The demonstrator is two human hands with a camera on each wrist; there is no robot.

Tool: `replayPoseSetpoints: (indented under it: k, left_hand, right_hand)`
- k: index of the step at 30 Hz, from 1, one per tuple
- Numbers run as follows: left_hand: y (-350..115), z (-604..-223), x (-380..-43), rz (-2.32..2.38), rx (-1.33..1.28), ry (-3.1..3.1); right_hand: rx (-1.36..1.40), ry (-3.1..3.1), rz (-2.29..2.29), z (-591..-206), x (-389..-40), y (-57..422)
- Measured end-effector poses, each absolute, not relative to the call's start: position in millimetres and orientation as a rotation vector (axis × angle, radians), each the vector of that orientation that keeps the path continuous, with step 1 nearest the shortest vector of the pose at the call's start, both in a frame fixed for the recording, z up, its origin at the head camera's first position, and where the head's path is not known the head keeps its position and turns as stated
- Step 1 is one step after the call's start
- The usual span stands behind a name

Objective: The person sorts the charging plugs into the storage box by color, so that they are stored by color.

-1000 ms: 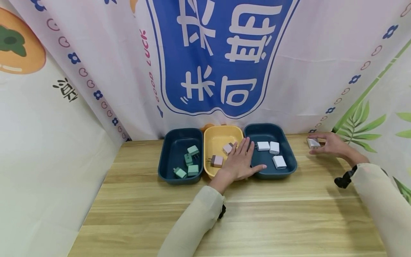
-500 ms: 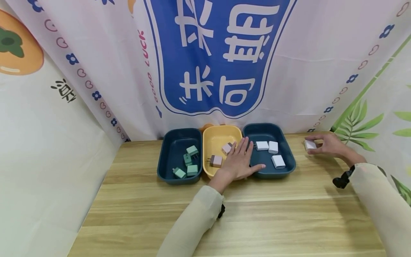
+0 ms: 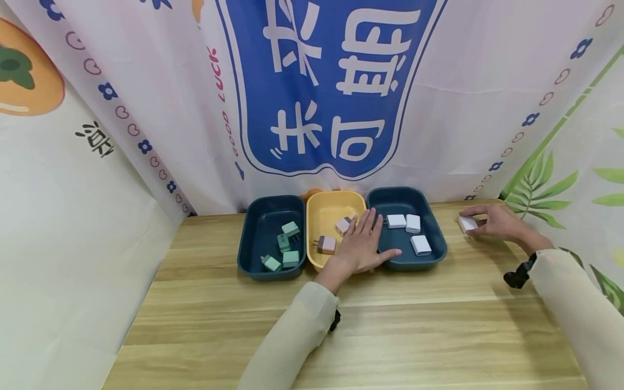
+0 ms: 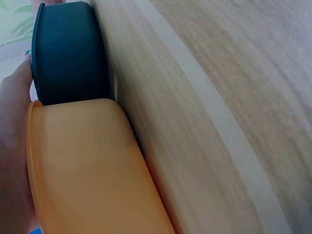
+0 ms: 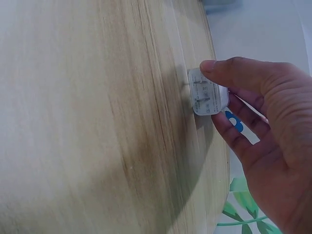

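Observation:
My right hand [image 3: 498,222] pinches a white charger plug [image 3: 468,223] between thumb and fingers, just right of the right-hand blue bin [image 3: 441,238]. In the right wrist view, the charger's [image 5: 204,92] printed end with its metal prongs faces the camera, close to the tabletop. My left hand [image 3: 361,248] lies with straight, spread fingers over the yellow bin [image 3: 336,195] and the near rim of the right-hand blue bin, holding nothing. Pink-and-brown chargers [image 3: 326,245] lie in the yellow bin, partly hidden by that hand. Three white chargers [image 3: 421,245] lie in the right-hand blue bin.
A second blue bin [image 3: 244,238] with several green chargers [image 3: 291,259] stands at the left of the row. The three bins stand side by side near the back of the wooden table [image 3: 390,330]. A printed curtain [image 3: 448,135] hangs directly behind them.
My right hand has shifted slightly left toward the bins with the white charger and turned it a little. The left hand stays in place. The head view has drifted slightly.

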State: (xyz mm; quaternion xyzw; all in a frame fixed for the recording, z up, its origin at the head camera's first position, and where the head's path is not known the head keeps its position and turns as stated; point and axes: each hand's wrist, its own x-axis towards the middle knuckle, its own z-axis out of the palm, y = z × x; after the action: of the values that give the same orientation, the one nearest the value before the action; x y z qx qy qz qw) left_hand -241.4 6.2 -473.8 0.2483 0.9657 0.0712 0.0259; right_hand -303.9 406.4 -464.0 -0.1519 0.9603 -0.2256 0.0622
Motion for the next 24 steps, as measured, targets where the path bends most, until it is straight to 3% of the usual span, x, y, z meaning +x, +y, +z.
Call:
replayPoseSetpoints:
  k: [24]
  left_hand:
    - [4.9, -473.2, -239.9, 0.195, 0.766, 2.993]
  right_hand:
    - [-0.496, 2.866, -0.712, -465.0, -301.6, 403.4]
